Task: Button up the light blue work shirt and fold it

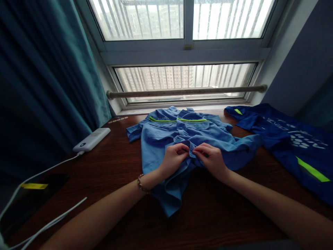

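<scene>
A light blue work shirt (161, 139) with yellow-green stripes across its chest pockets lies spread on a dark wooden table (114, 173), collar toward the window. My left hand (173, 158) and my right hand (212, 159) meet at the middle of the shirt's front. Each hand pinches the fabric of the front placket between thumb and fingers, knuckles almost touching. A bead bracelet sits on my left wrist. The shirt's lower hem is bunched and hangs toward me.
A darker blue jacket (291, 139) with a yellow-green stripe lies at the right. A white power bank (91, 139) with a white cable sits at the left, near a black phone (39, 194). Teal curtain at the left, window and rail behind.
</scene>
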`<state>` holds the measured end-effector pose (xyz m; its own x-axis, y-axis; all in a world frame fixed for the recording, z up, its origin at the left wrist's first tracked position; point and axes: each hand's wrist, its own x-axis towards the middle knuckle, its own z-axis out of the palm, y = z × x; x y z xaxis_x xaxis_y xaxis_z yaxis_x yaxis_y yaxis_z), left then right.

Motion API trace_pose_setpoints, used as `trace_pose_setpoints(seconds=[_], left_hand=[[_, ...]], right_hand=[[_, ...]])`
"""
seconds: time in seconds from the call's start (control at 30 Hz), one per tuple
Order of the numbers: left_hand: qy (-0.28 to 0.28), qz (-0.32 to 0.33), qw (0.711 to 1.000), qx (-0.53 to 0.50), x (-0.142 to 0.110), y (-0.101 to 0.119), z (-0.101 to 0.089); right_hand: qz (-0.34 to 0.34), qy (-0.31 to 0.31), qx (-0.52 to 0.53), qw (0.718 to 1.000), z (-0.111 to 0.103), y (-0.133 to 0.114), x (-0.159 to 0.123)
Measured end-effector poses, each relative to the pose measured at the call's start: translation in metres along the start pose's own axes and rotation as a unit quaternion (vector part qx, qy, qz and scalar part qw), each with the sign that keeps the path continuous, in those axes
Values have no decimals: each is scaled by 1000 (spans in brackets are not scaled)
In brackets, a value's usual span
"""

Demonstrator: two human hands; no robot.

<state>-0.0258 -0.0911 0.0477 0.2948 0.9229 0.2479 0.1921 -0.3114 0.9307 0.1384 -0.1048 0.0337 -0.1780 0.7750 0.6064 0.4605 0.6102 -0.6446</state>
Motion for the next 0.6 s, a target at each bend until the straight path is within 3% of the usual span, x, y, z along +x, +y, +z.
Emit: trace_pose_setpoints(seconds=[0.23,0.37,0.6], left_hand=[[20,33,999,22,-1,-6,2],[19,-45,997,-57,0,-3,5],[55,-146,966,-207,-2,-1,11]], right_hand=[[-14,-14,-10,1000,1,1,0],[-2,2,-12,1000,0,3,0],[0,-3,-9,1000,2,-3,-3]])
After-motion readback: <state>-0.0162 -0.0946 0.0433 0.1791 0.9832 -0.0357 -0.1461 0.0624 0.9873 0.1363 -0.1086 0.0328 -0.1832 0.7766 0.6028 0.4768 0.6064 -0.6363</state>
